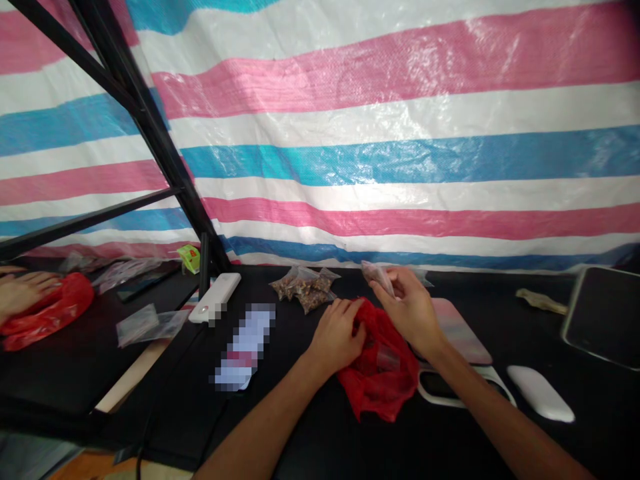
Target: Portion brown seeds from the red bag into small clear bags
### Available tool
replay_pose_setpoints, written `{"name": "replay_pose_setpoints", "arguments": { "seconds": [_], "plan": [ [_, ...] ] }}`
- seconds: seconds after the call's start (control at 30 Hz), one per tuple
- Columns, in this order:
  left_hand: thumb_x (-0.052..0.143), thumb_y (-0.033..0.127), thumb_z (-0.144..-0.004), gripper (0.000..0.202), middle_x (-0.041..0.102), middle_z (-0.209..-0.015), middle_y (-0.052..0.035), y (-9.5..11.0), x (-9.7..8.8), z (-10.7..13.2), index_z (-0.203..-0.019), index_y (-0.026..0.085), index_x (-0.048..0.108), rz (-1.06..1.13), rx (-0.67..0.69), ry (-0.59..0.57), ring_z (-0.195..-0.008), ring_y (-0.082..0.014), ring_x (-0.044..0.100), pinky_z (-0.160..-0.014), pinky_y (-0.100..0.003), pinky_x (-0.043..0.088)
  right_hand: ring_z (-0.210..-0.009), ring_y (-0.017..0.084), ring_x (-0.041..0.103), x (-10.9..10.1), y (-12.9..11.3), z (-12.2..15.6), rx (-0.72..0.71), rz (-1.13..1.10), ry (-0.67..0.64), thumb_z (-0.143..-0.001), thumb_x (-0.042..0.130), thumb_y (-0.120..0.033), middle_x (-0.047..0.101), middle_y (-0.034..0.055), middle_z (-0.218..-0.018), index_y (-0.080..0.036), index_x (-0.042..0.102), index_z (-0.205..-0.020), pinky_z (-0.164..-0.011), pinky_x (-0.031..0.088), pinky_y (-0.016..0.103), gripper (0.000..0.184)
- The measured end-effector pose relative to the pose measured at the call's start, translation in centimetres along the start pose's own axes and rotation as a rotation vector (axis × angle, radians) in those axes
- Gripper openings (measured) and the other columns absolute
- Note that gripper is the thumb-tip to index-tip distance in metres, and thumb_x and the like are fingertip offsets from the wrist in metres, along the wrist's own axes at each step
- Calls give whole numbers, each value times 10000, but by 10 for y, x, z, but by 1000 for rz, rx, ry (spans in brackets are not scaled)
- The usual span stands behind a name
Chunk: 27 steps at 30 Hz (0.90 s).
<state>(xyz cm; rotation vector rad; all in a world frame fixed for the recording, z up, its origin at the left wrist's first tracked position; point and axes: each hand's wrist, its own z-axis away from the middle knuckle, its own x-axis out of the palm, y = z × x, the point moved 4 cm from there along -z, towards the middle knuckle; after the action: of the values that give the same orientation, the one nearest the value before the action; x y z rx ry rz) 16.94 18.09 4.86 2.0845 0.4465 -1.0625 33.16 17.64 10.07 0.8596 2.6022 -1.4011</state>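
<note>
A red plastic bag lies crumpled on the black table with its mouth facing up, and some small clear plastic shows inside. My left hand is closed on the bag's left rim. Above the bag's far right side, my right hand pinches a small clear plastic bag; whether it contains anything is hard to make out. Just beyond my left hand sits a pile of small clear bags filled with brown bits.
A phone and a white device lie left. To the right are a scale, a white mouse-like object, a crumpled bag and a dark tablet-like device. Another person's hand touches a red bag at far left.
</note>
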Motion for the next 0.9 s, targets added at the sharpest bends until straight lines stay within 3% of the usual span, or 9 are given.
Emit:
{"name": "replay_pose_setpoints", "arguments": {
  "seconds": [0.17, 0.23, 0.3, 0.37, 0.4, 0.5, 0.7, 0.8, 0.9],
  "plan": [
    [505, 207, -951, 390, 690, -1141, -142, -6, -10, -2, -1328, 180, 598, -124, -86, 29, -1106, -324, 625, -991, -470, 511, -948, 248, 669, 20, -26, -18, -90, 240, -214, -889, 729, -389, 639, 68, -1131, -261, 691, -1040, -925, 540, 433, 202],
    [495, 195, -954, 393, 672, -1155, -135, -8, -13, -1, -1336, 190, 583, -129, -141, 50, -1057, -305, 646, -921, -426, 532, -1001, 254, 664, 13, -37, -8, -115, 282, -229, -927, 689, -380, 653, 63, -1123, -269, 689, -1063, -944, 525, 422, 176],
    [507, 165, -936, 443, 642, -1201, -130, -10, -16, -1, -1375, 205, 548, -129, -184, 77, -1009, -286, 657, -874, -399, 533, -1007, 248, 652, 8, -41, 13, -161, 289, -413, -973, 627, -340, 680, 59, -1065, -280, 696, -1008, -925, 522, 405, 98],
    [529, 131, -901, 505, 614, -1226, -137, -10, -20, 0, -1400, 203, 523, -158, -209, 128, -1026, -296, 643, -898, -421, 520, -1004, 274, 638, 4, -34, 36, -204, 420, -589, -913, 709, -311, 703, 58, -1056, -293, 711, -1021, -927, 507, 443, 109],
    [542, 114, -880, 525, 600, -1244, -145, -10, -23, 0, -1398, 199, 523, -184, -210, 167, -1078, -315, 622, -938, -449, 504, -1036, 294, 632, 2, -28, 46, -224, 489, -635, -873, 753, -288, 709, 65, -1093, -292, 709, -1088, -960, 493, 474, 220],
    [575, 52, -813, 542, 551, -1367, -159, -6, -32, 1, -1331, 211, 565, -260, -107, 244, -1275, -359, 509, -1068, -532, 406, -1093, 324, 629, -7, -5, 58, -219, 624, -639, -857, 754, -240, 716, 86, -1128, -269, 702, -1151, -1002, 470, 514, 300],
    [579, 24, -839, 269, 680, -1215, -57, 15, -32, 2, -972, 236, 677, -225, 447, -77, -1235, -264, 543, -1091, -451, 356, -1195, 322, 612, -21, 3, 52, -250, 720, -624, -876, 640, -115, 701, 97, -1248, -253, 700, -1209, -1056, 433, 517, 366],
    [583, 87, -885, 161, 716, -1075, -47, 19, -26, 2, -931, 205, 682, -218, 479, -216, -1076, -219, 614, -988, -376, 428, -1306, 341, 541, -24, -14, 56, -273, 767, -579, -875, 578, -52, 648, 99, -1372, -241, 693, -1231, -1110, 377, 543, 420],
    [575, 153, -905, 136, 728, -1034, -43, 17, -24, 0, -955, 201, 692, -234, 362, -252, -1005, -216, 643, -963, -372, 455, -1275, 302, 554, -22, -34, 70, -226, 665, -600, -915, 581, -99, 644, 88, -1363, -239, 661, -1262, -1090, 393, 495, 383]
  ]
}}
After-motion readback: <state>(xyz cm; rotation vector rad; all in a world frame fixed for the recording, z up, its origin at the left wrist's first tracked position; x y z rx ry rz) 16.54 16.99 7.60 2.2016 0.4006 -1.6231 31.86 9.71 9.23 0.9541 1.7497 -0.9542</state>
